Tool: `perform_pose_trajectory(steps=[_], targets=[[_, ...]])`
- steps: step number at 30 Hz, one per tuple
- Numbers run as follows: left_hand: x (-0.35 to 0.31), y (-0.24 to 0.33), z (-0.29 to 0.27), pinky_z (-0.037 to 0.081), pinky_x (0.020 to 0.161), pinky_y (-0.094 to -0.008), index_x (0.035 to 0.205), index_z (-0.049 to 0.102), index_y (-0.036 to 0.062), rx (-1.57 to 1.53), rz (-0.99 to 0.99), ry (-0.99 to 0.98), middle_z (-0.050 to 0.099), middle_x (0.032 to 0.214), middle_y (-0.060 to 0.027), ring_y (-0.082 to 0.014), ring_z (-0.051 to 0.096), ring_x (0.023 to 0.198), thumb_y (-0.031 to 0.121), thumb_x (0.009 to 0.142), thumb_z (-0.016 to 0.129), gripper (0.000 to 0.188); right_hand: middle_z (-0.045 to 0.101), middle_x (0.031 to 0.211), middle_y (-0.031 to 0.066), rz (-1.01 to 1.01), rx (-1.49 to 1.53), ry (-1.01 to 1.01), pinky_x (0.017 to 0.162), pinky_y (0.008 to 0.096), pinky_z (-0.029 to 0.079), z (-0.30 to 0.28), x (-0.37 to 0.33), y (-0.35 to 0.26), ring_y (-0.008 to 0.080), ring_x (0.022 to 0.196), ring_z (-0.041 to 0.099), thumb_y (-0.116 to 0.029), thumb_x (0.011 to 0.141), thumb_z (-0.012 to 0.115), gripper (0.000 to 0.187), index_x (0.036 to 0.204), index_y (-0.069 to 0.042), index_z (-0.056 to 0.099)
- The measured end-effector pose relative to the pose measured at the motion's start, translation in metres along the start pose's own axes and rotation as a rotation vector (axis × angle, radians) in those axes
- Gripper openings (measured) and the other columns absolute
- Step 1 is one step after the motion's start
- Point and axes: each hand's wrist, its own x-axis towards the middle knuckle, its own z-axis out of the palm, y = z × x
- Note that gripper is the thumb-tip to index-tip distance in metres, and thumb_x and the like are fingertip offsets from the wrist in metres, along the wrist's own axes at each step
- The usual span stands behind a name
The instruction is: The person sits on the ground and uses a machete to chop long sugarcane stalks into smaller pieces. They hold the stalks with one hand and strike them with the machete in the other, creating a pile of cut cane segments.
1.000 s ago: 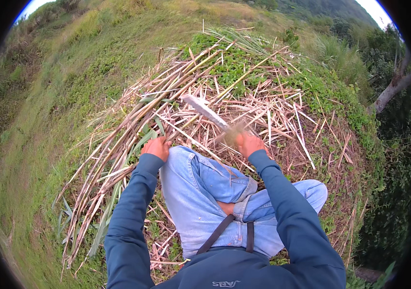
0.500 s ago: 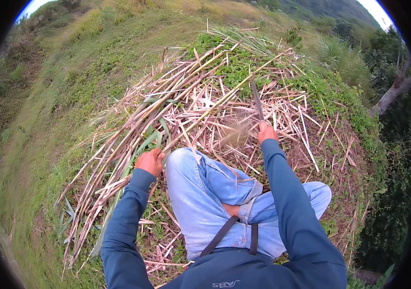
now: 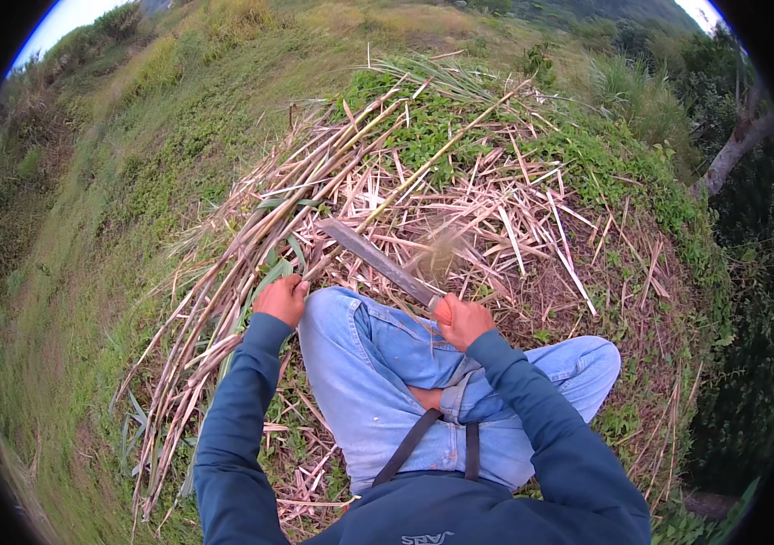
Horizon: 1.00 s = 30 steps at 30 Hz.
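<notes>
My left hand (image 3: 281,299) is closed round the near end of a long, thin yellowish cane stalk (image 3: 424,169), which slants away up and to the right. In my right hand (image 3: 462,322) is the handle of a machete (image 3: 383,262), its wide grey blade angled up and to the left. The blade's tip lies over or against the stalk, a little beyond my left hand; whether it touches cannot be told. Beside my left hand lies a bundle of dry brown cane stalks (image 3: 264,232) with some green leaves in it.
My jeans-clad legs (image 3: 341,363) are crossed just below the blade. Chopped pale stalk pieces (image 3: 496,213) litter the ground ahead. Green creeping plants (image 3: 577,154) border them, a grassy slope (image 3: 87,300) falls to the left, and a tree trunk (image 3: 736,150) stands at the right.
My right hand has swung the machete left and nearer, its blade turning from pointing away to pointing up-left across the stalk. My left hand keeps its hold on the stalk.
</notes>
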Motion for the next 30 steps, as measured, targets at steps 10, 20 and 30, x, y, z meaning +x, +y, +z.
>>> perform_pose_trajectory(steps=[10,20,30], targets=[[-0.037,0.034,0.007,0.049,0.055,-0.0480,0.092,0.061,0.0127,0.234,0.185,0.287,0.066,0.076,-0.0135,-0.0360,0.065,0.065,0.020,0.089,0.058,0.008,0.067,0.082,0.0217,-0.157,-0.196,-0.037,0.075,0.0485,0.053,-0.048,0.013,0.024,0.0396,0.078,0.066,-0.030,0.078,0.066,0.034,0.103,-0.009,0.055],[-0.073,0.027,-0.010,0.048,0.060,-0.0460,0.095,0.064,0.0089,0.163,0.033,0.163,0.066,0.075,-0.0163,-0.0371,0.064,0.068,0.024,0.090,0.060,0.017,0.066,0.080,0.0234,0.134,0.045,0.154,0.073,0.0512,0.052,-0.049,0.025,0.080,0.0430,0.079,0.065,-0.029,0.080,0.064,0.029,0.098,-0.008,0.057],[-0.004,0.070,-0.032,0.051,0.070,-0.0419,0.097,0.066,0.0047,0.102,0.078,-0.026,0.068,0.075,-0.0136,-0.0323,0.066,0.072,0.036,0.085,0.069,0.033,0.066,0.081,0.0243,-0.026,0.233,0.039,0.073,0.0526,0.051,-0.023,0.018,0.043,0.0436,0.078,0.065,-0.035,0.082,0.062,0.035,0.106,-0.011,0.053]])
